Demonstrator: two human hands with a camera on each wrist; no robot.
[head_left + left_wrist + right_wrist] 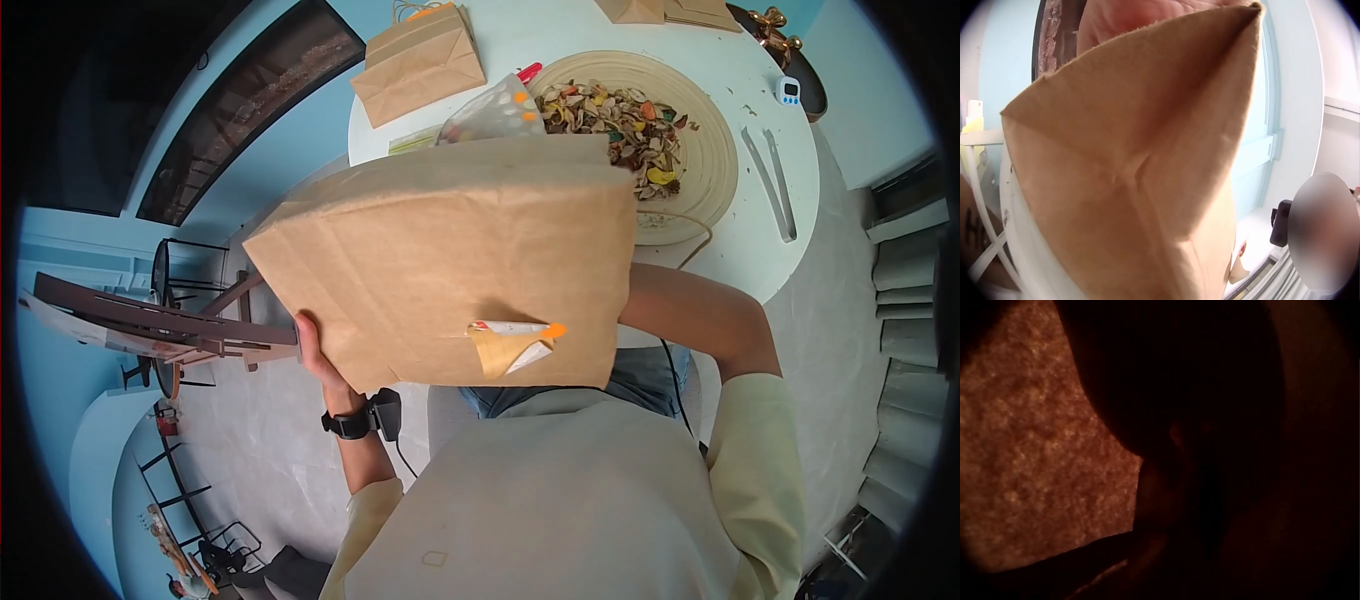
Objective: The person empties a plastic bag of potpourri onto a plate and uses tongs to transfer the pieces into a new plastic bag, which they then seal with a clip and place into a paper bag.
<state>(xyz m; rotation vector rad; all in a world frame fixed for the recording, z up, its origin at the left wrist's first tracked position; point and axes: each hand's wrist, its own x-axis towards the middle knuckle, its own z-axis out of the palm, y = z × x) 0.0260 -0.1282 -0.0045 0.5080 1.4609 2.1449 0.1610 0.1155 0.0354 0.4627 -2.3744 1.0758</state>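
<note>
A large brown paper bag [450, 270] lies sideways before my chest, and its folded end [1129, 125] fills much of the left wrist view. My left hand [322, 355] grips the bag's lower left corner, thumb on the near side and the other fingers hidden behind the paper. From the right, my right forearm [700, 310] reaches into the bag, so the hand is hidden in the head view. In the right wrist view there is only a dark outline against glowing brown paper [1029, 444]; I cannot tell what the hand holds. A torn sticker [515, 345] marks the bag's side.
Behind the bag, a round woven tray [710, 150] of mixed dried pieces [640, 130] stands on the white table [800, 190]. Metal tongs [772, 190], a small timer [788, 90], a dotted pouch [495, 110] and a smaller paper bag [420, 70] lie around it.
</note>
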